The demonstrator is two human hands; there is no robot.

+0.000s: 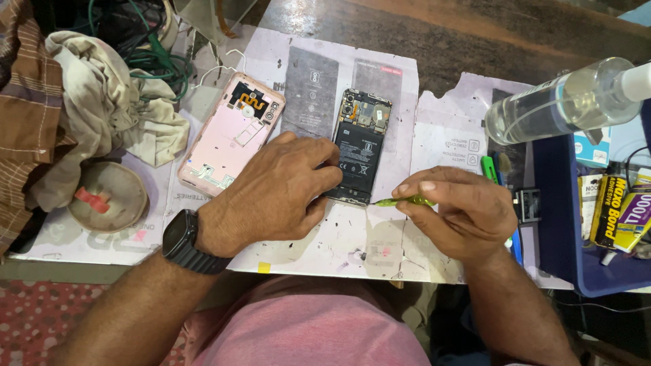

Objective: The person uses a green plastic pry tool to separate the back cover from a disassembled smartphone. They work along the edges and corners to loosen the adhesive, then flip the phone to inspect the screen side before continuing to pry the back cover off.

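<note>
Right now the left hand [274,193] lies flat, fingers pressed together, pinning the opened phone [358,150] on the white sheet [352,237]. Right hand [461,213] pinches a green tool [405,201], tip at the phone's bottom edge. Best to hold the body firm, keep the tip shallow, off the battery. Pink back cover [232,133] sits left, 1 clear bottle [563,102] right.

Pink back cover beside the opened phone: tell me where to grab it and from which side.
Probably best by its long edges near the middle, coming from above. The pink back cover lies flat, inner side up, so pinching the rim avoids the parts at its top end. The left hand crowds its lower right corner; approach from the cloth side.
</note>
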